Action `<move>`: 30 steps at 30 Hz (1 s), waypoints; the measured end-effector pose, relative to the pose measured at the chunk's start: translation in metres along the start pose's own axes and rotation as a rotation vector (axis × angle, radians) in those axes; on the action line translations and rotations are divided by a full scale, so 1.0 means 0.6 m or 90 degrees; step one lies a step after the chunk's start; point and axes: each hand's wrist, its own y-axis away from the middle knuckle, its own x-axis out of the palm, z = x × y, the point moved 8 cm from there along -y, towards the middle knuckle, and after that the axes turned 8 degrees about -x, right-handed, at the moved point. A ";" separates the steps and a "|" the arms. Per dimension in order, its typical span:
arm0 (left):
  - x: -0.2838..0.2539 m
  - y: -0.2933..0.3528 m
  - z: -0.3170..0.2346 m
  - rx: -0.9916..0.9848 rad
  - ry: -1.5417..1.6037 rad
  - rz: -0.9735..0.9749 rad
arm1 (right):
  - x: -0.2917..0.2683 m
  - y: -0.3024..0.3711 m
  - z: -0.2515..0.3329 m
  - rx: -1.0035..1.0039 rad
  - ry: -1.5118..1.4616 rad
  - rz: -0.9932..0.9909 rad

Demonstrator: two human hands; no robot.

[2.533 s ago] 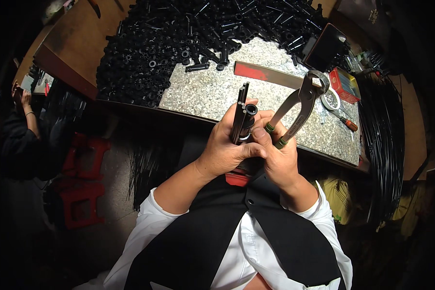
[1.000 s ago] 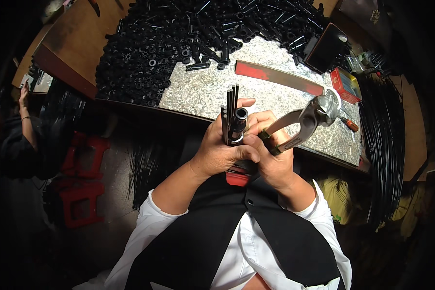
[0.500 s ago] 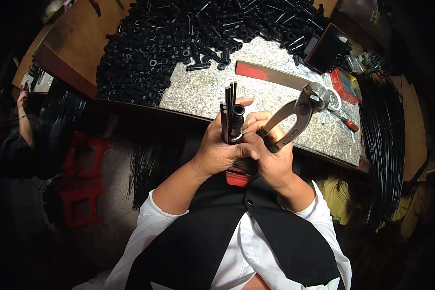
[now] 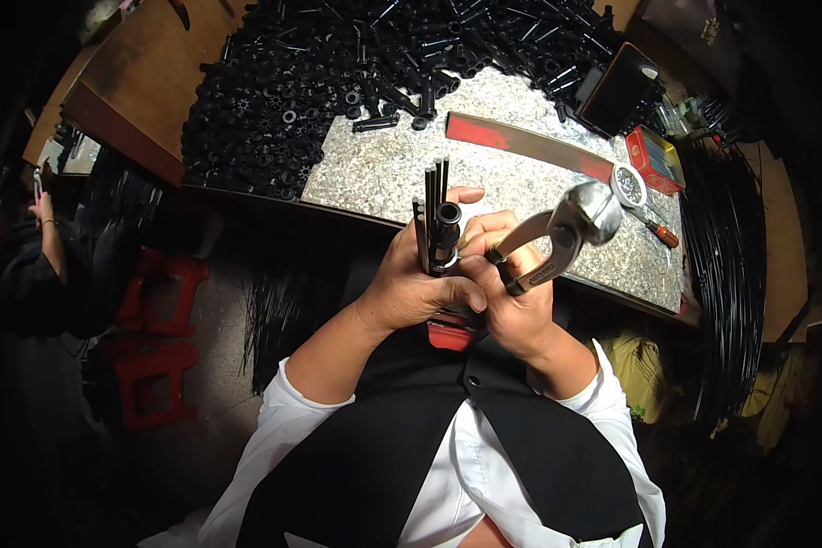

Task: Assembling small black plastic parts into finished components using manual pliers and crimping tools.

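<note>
My left hand is closed around a black plastic tube, held upright with its round mouth facing up. Several thin black rods stand along the tube's left and far side in the same grip. Close against it, my right hand is also closed, its fingertips pinching near a bright ring low on the tube. Steel pincers with dark grip ends rest in my right hand, their rounded head pointing up and to the right. What the right fingertips pinch is hidden.
A speckled worktop lies ahead, with a heap of black plastic parts at its far left. On it are a red-and-brown metal bar, a round dial gauge, an orange-handled screwdriver and a red box. A co-worker's hand shows far left.
The pincers' head has tilted toward me and dropped slightly, uncovering the dial gauge. Both my hands stay nearly in place on the tube. The co-worker's hand has shifted slightly.
</note>
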 end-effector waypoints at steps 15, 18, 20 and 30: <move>0.005 0.006 -0.005 -0.047 0.054 -0.001 | 0.003 -0.014 0.006 -0.048 0.166 0.039; -0.019 0.008 0.003 -0.077 0.009 0.005 | 0.010 -0.024 -0.011 0.048 0.150 0.066; -0.020 0.003 -0.015 -0.022 0.056 0.024 | 0.012 -0.034 -0.006 0.015 0.155 0.059; -0.065 0.020 -0.014 -0.040 0.226 0.021 | -0.015 0.008 -0.021 0.165 0.123 0.215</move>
